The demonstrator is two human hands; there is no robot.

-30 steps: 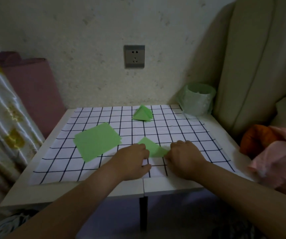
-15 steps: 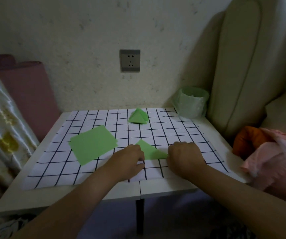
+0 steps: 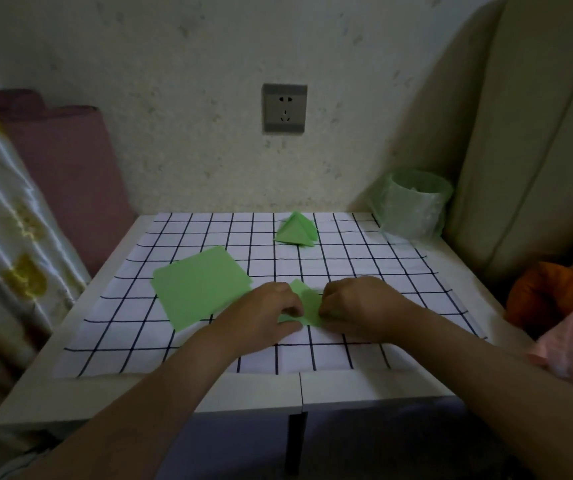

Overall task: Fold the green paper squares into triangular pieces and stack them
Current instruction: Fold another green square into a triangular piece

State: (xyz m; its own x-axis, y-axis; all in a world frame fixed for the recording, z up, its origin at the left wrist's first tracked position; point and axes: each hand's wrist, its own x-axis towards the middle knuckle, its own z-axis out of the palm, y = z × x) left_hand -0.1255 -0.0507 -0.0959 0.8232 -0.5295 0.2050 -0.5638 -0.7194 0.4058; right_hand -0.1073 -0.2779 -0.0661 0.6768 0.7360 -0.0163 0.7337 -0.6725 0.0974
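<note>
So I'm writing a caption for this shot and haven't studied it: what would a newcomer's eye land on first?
Probably the two hands, left hand and right hand, pinching a small green folded piece at the near middle of the grid-patterned mat. Next, the flat green paper squares to their left, and the folded green triangles at the mat's far edge.

Wall socket [image 3: 284, 108], lined bin [image 3: 412, 204], checked cloth [image 3: 364, 268]
</note>
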